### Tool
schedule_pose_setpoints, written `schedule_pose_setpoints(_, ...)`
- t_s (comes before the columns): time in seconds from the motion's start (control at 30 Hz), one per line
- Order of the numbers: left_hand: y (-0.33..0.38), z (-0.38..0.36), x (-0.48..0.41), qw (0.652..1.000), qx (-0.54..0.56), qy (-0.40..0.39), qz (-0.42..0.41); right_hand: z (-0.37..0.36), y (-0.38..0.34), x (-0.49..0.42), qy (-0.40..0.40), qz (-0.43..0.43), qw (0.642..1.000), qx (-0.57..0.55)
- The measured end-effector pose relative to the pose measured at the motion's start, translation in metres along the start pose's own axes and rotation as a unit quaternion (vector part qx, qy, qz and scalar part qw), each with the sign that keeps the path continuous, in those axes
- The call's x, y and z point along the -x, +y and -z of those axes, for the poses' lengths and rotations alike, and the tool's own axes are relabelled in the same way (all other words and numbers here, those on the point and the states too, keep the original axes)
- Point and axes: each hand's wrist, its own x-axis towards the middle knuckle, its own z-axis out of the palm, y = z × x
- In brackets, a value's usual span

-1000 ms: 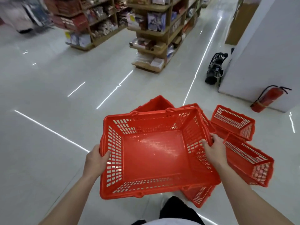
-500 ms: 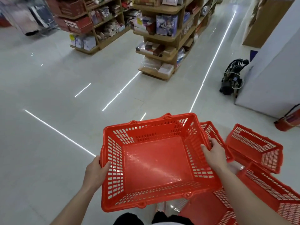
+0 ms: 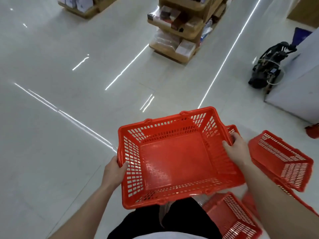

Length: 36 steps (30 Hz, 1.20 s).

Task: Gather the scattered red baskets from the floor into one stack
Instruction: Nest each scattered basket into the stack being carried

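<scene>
I hold an empty red basket [image 3: 174,159] upright at waist height, above the floor. My left hand [image 3: 114,171] grips its left rim and my right hand [image 3: 237,149] grips its right rim. To the right a second red basket [image 3: 283,161] lies tilted on the floor. A third red basket [image 3: 231,216] lies by my feet at the lower right, partly behind my right forearm. A sliver of another red basket [image 3: 233,129] shows behind the held one, near my right hand.
Wooden shop shelving [image 3: 183,28] with boxed goods stands ahead. A black machine [image 3: 265,66] sits on the glossy white floor beside a white wall block [image 3: 296,90] at the right. A red object [image 3: 312,131] peeks in at the right edge.
The view has tipped down and shifted left, so the floor baskets now sit further right and lower. I still carry the same basket, now nearer my body.
</scene>
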Motion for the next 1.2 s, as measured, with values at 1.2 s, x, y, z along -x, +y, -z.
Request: schedule_pose_setpoints(1.2, 0.004, -0.202, -0.135, 0.968, -0.193, -0.074, 0.139, -0.161, 0.097, -0.218, -0.299, -0.026, 0.923, 0.239)
